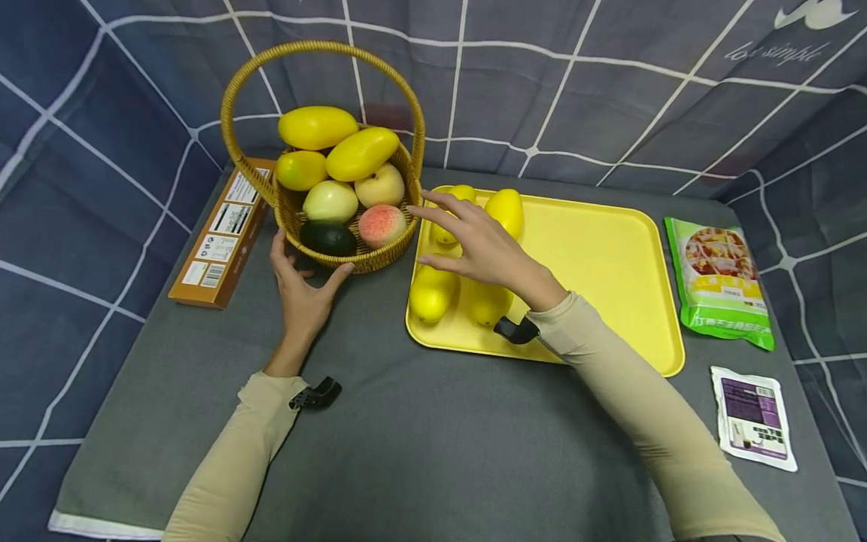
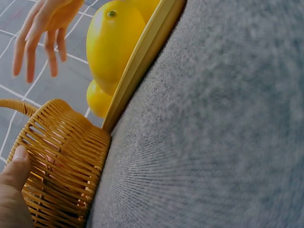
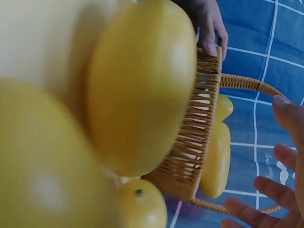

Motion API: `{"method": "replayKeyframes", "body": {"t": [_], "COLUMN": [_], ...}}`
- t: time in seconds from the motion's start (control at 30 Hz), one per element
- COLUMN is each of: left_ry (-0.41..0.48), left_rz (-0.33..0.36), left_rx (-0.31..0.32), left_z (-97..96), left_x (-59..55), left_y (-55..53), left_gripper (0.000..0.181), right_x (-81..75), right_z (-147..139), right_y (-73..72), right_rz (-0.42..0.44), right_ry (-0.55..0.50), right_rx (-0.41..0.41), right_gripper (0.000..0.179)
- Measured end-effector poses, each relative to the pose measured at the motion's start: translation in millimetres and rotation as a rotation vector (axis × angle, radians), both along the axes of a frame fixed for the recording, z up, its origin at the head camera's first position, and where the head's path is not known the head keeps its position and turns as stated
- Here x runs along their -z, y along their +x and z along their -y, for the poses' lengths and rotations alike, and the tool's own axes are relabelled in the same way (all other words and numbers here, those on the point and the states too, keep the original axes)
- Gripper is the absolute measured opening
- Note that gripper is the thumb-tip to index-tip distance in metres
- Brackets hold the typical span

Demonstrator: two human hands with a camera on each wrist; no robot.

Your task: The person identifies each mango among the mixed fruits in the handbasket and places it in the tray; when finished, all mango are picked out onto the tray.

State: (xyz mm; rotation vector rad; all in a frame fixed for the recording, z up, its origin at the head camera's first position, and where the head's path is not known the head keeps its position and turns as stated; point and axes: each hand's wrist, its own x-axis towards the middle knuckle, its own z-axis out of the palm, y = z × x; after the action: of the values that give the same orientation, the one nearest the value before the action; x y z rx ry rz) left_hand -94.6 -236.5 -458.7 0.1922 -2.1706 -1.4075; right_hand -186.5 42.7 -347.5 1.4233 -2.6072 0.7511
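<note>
A wicker basket (image 1: 369, 260) with a tall handle stands at the back left. It holds yellow oval fruits (image 1: 318, 128), a pale green fruit (image 1: 330, 202), a cream-coloured round fruit (image 1: 381, 186), a pink peach (image 1: 381, 225) and a dark green avocado (image 1: 328, 239). My left hand (image 1: 301, 297) holds the basket's near side, thumb and fingers spread around its wall. My right hand (image 1: 488, 245), fingers extended and holding nothing, hovers between the basket and the yellow tray (image 1: 596, 271). Several yellow oval fruits (image 1: 433, 293) lie on the tray's left part, partly hidden beneath that hand.
An orange-brown box (image 1: 223, 233) lies left of the basket. Beyond the tray's right end lie a green food packet (image 1: 721, 278) and, nearer, a white and purple pouch (image 1: 754, 418). A gridded blue-grey cloth (image 1: 501, 98) hangs behind and at the sides of the grey-covered table (image 1: 420, 444).
</note>
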Motion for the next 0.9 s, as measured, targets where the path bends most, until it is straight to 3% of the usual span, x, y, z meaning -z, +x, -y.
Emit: {"method": "replayKeyframes", "body": {"t": [0.3, 0.53, 0.73, 0.9], "left_ry": [-0.002, 0.000, -0.004, 0.018], "left_rz": [0.002, 0.000, -0.010, -0.003], "left_rx": [-0.001, 0.001, -0.006, 0.006], "left_z": [0.2, 3.1, 3.3, -6.1], "left_x": [-0.6, -1.4, -3.2, -18.1], "left_y": [0.2, -0.7, -0.2, 5.7], "left_gripper": [0.104, 0.104, 0.103, 0.102], "right_x": [-15.6, -22.9, -28.5, -27.8], "right_z": [42.6, 79.8, 103.9, 115.6], "right_y": [-32.0, -62.5, -78.2, -85.1], "right_rz": [0.019, 0.099, 0.185, 0.179], "right_ry": [0.016, 0.123, 0.198, 0.224], "right_rx": [-0.013, 0.013, 0.056, 0.061], "right_gripper": [0.063, 0.067, 0.070, 0.070]}}
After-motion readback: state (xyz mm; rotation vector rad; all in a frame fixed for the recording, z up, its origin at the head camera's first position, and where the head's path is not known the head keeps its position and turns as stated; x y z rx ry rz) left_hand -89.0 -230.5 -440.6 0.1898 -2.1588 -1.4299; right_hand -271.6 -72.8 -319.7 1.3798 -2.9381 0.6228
